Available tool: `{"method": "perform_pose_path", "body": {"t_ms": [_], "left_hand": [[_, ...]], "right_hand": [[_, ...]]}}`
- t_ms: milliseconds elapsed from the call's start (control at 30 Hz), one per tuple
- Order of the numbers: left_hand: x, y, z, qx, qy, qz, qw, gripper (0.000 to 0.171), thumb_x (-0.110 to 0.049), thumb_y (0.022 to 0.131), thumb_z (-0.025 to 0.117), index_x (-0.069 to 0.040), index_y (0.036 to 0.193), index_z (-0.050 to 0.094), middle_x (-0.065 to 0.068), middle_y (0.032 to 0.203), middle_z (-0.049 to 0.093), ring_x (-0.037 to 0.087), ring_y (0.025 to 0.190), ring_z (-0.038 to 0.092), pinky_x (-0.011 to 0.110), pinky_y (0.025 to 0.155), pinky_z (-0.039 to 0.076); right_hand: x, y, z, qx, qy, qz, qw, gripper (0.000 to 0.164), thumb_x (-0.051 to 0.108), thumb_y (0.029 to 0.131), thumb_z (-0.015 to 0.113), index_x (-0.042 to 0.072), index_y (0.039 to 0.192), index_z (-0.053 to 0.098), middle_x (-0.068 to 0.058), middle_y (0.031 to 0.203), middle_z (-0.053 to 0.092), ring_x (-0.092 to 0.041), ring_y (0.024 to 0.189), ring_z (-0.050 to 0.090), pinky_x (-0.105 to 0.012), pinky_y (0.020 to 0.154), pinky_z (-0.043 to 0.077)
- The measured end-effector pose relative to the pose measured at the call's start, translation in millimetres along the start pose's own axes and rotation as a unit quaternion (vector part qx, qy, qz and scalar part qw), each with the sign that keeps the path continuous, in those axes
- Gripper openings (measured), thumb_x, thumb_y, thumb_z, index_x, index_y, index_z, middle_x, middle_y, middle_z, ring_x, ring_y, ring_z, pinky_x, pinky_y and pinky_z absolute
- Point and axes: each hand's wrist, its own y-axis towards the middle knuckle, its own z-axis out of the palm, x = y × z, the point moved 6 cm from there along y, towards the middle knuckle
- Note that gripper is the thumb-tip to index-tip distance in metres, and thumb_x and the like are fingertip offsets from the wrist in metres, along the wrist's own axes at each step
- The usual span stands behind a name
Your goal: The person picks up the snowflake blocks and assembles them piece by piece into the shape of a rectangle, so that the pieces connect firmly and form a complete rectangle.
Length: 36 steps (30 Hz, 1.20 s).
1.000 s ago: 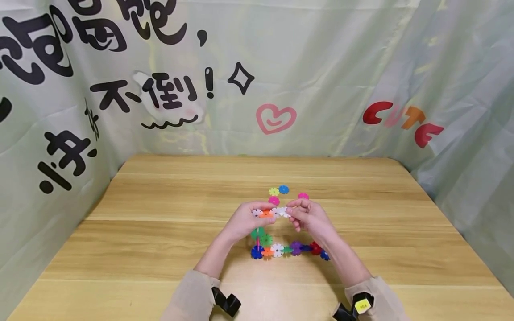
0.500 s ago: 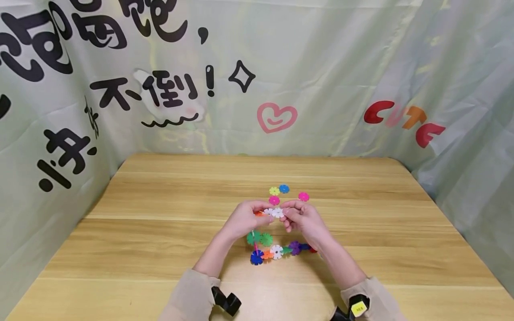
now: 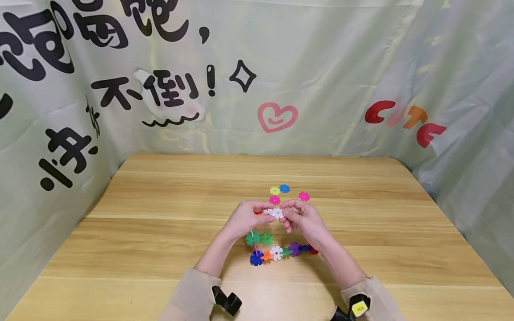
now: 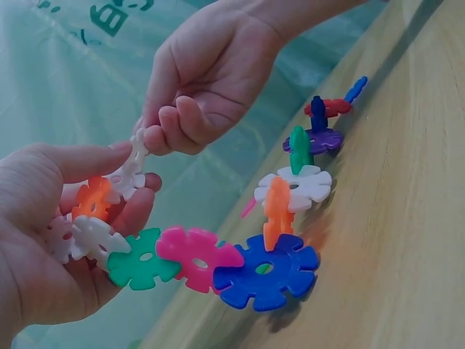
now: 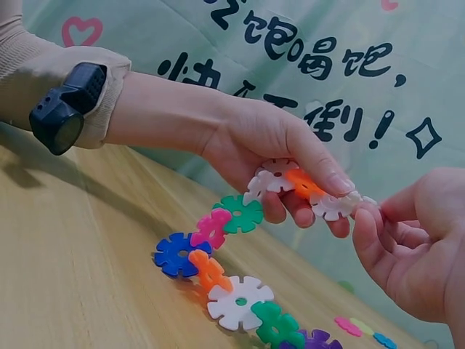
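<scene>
My left hand (image 3: 246,219) holds the upper end of a chain of slotted flower-shaped plastic discs, thumb on a white disc (image 4: 129,182) beside an orange disc (image 4: 91,198). With thumb and forefinger, my right hand (image 3: 304,221) pinches another white disc (image 4: 138,145), which meets the first at its edge. From my left palm the chain runs down through a green disc (image 4: 139,267) and a pink disc (image 4: 190,251) to a blue disc (image 4: 236,287). Orange, white, green and purple discs follow along the table. My right forearm hides the chain's far end in the head view.
Beyond my hands, a yellow disc (image 3: 275,190), a blue loose disc (image 3: 284,188) and two pink ones lie on the wooden table (image 3: 168,187). A green loose disc (image 3: 267,239) sits inside the chain's bend. A printed cloth (image 3: 329,67) hangs behind and at both sides.
My right hand has moved left, bringing its white disc closer to my left hand. The chain's left side has shifted slightly left. Over the last half second little differs.
</scene>
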Motion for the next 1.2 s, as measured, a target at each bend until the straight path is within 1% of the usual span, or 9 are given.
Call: {"method": "perform_pose_path", "body": {"t_ms": [167,267,367,467,633,767,933,1133,1200], "left_hand": [[0.9,0.6,0.1,0.005,0.007,-0.006,0.9999,0.032,-0.013,0.083,0.070,-0.002,0.113,0.066,0.006,0.089,0.069,0.036,0.081,0.064,0.044,0.071,0.053],[0.2,1.1,-1.2,0.003,0.019,-0.004,0.9998,0.031,-0.013,0.083,0.070,-0.003,0.112,0.066,0.008,0.088,0.069,0.035,0.078,0.064,0.035,0.060,0.052],[-0.9,1.1,-3.1,0.001,0.028,-0.001,0.9996,0.032,-0.014,0.083,0.070,-0.003,0.112,0.066,0.012,0.087,0.069,0.035,0.074,0.063,0.025,0.048,0.040],[-1.0,0.3,-5.7,0.000,0.030,-0.005,0.9995,0.033,-0.016,0.083,0.070,-0.003,0.112,0.066,0.016,0.086,0.068,0.037,0.072,0.062,0.021,0.043,0.032],[0.0,-1.4,-13.0,-0.001,0.040,-0.013,0.9991,0.032,-0.017,0.082,0.071,-0.004,0.111,0.067,0.020,0.081,0.066,0.039,0.064,0.057,0.021,0.042,0.030],[1.6,-3.6,-19.7,-0.001,0.053,-0.020,0.9984,0.031,-0.019,0.082,0.071,-0.006,0.111,0.067,0.022,0.079,0.065,0.038,0.058,0.051,0.022,0.042,0.030],[2.3,-5.8,-25.3,0.001,0.055,-0.028,0.9981,0.032,-0.020,0.082,0.071,-0.007,0.111,0.067,0.023,0.078,0.064,0.045,0.065,0.052,0.022,0.043,0.031],[3.2,-5.2,-25.0,0.012,0.047,-0.019,0.9987,0.031,-0.018,0.083,0.070,-0.004,0.110,0.067,0.019,0.079,0.065,0.042,0.068,0.056,0.021,0.044,0.033],[3.6,-5.0,-24.0,0.016,0.047,-0.015,0.9987,0.030,-0.018,0.083,0.070,-0.004,0.110,0.067,0.019,0.079,0.066,0.042,0.068,0.056,0.021,0.044,0.033]], "right_hand": [[1.0,-0.6,0.0,0.005,0.003,-0.001,1.000,0.018,-0.003,0.095,0.045,-0.010,0.111,0.047,-0.006,0.078,0.061,-0.014,0.061,0.055,-0.021,0.056,0.049],[1.9,0.2,-1.1,0.007,-0.001,-0.002,1.000,0.019,-0.002,0.094,0.046,-0.011,0.112,0.046,-0.006,0.079,0.061,-0.013,0.062,0.055,-0.021,0.057,0.049],[3.5,1.0,-5.6,0.002,-0.015,-0.006,1.000,0.022,0.005,0.095,0.048,-0.009,0.113,0.047,-0.007,0.081,0.060,-0.013,0.065,0.054,-0.021,0.059,0.049],[6.3,0.9,-15.9,-0.014,-0.024,-0.014,1.000,0.024,0.011,0.096,0.049,-0.007,0.111,0.048,-0.007,0.084,0.057,-0.014,0.069,0.054,-0.021,0.061,0.049],[11.0,-0.6,-42.6,-0.049,-0.025,-0.032,0.998,0.023,0.012,0.096,0.051,-0.007,0.110,0.049,-0.006,0.083,0.056,-0.014,0.069,0.054,-0.023,0.062,0.049],[10.7,-4.2,-61.5,-0.057,-0.043,-0.032,0.997,0.021,0.009,0.095,0.052,-0.006,0.108,0.050,-0.006,0.084,0.056,-0.014,0.071,0.054,-0.025,0.065,0.050],[6.5,-14.1,-80.2,-0.056,-0.069,-0.020,0.996,0.018,0.007,0.094,0.054,-0.005,0.107,0.051,-0.005,0.086,0.057,-0.016,0.075,0.056,-0.026,0.067,0.050],[-3.9,-31.1,-105.5,-0.063,-0.157,0.005,0.986,0.039,0.009,0.092,0.057,-0.015,0.119,0.045,-0.013,0.090,0.058,-0.017,0.076,0.057,-0.028,0.068,0.052],[-10.1,-37.0,-112.2,-0.049,-0.188,0.019,0.981,0.042,0.010,0.090,0.060,-0.015,0.120,0.045,-0.015,0.091,0.059,-0.018,0.076,0.057,-0.030,0.068,0.052]]}}
